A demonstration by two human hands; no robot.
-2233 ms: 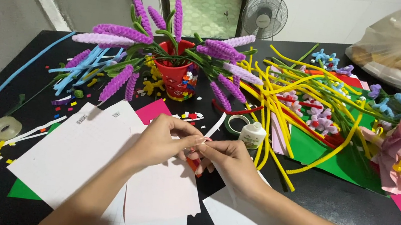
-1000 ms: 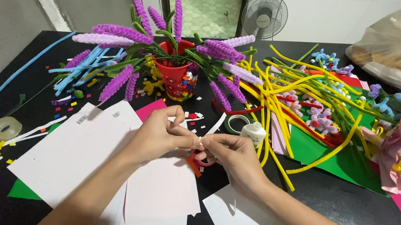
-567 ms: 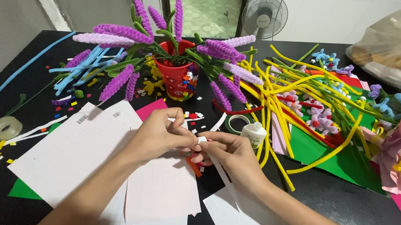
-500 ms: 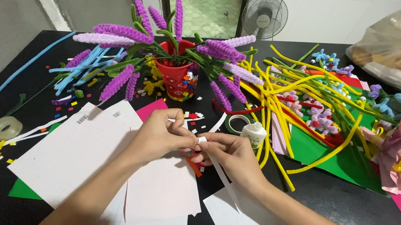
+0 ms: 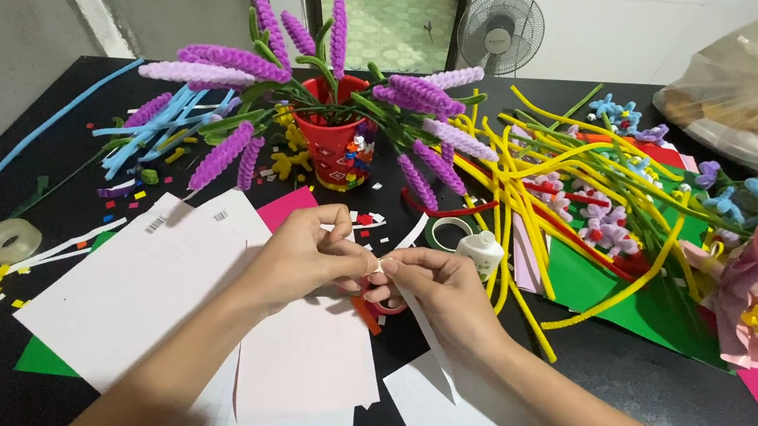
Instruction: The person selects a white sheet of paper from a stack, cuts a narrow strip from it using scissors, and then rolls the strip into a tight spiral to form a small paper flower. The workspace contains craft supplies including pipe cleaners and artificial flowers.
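Left hand (image 5: 305,257): fingertips pinched on small white paper piece (image 5: 378,265).
Right hand (image 5: 432,286): pinching same piece, above black table (image 5: 646,377).
Risk: piece likely tears or slips among white sheets (image 5: 132,290) if pulled unevenly.

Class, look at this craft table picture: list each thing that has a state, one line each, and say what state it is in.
left hand: fingers pinched on small white piece
right hand: fingers pinched on the same piece
small white piece: held between both hands, above the table
red pot: upright, filled with purple stems
tape roll: lying flat
white bottle: upright, capped
fan: standing; spinning or not, cannot tell
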